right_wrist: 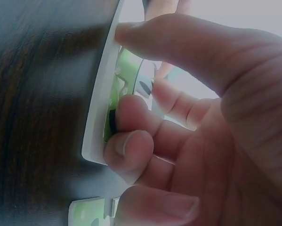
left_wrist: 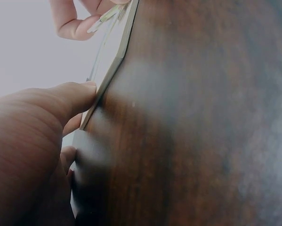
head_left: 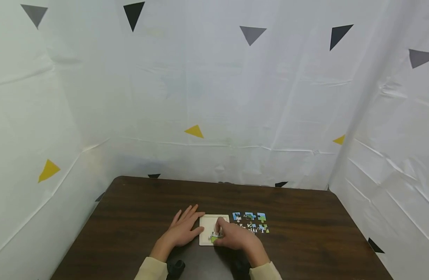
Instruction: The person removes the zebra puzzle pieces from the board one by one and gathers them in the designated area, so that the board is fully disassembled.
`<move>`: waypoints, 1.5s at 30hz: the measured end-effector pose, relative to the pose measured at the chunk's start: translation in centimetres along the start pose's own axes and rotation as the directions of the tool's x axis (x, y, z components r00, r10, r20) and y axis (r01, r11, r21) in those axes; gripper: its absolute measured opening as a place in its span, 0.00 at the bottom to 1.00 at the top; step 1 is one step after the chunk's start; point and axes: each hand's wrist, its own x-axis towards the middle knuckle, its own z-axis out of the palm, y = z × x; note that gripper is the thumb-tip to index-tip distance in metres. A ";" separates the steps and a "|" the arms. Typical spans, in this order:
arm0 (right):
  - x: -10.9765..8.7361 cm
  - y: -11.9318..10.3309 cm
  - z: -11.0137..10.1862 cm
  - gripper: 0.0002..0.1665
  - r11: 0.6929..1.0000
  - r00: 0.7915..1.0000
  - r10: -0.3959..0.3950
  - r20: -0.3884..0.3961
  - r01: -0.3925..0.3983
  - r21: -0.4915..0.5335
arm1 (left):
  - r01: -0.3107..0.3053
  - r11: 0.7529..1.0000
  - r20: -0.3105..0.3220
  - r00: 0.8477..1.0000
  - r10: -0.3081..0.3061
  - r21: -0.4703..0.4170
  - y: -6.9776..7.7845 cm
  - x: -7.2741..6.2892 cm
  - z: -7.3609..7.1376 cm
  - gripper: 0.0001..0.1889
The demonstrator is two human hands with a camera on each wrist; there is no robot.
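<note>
A pale wooden puzzle tray (head_left: 206, 221) lies flat on the brown table. My left hand (head_left: 182, 232) rests at its left side with the fingers spread and fairly straight; the thumb (left_wrist: 79, 96) touches the tray's edge in the left wrist view. Over the tray's lower right part, my right hand (head_left: 235, 237) curls its fingers and pinches a green and white puzzle piece (right_wrist: 126, 70), whose one end shows slightly tilted in the left wrist view. The fingers partly hide the piece and whatever lies beneath it.
Several loose puzzle pieces (head_left: 249, 215) in blue, green and white lie in rows right of the tray, some partly behind the right hand. A black object (head_left: 177, 266) is near the left wrist. White sheeting (head_left: 214, 97) with triangles stands around the table (head_left: 305, 225).
</note>
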 end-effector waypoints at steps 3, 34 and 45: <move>-0.9 -1.9 -0.6 0.20 1.000 1.000 0.016 -0.023 -0.016 0.008 | 0.003 1.000 -0.002 1.000 -0.003 0.002 0.0 -0.1 0.0 0.31; -1.4 -2.8 -1.3 0.06 0.999 0.998 -0.040 -0.044 0.041 0.012 | -0.013 1.000 0.004 1.000 0.014 -0.013 -0.9 0.4 0.5 0.31; -2.5 -2.4 -2.3 0.06 0.997 0.992 -0.050 -0.116 0.056 0.052 | -0.008 1.000 0.005 1.000 0.008 -0.008 -0.7 0.2 0.5 0.32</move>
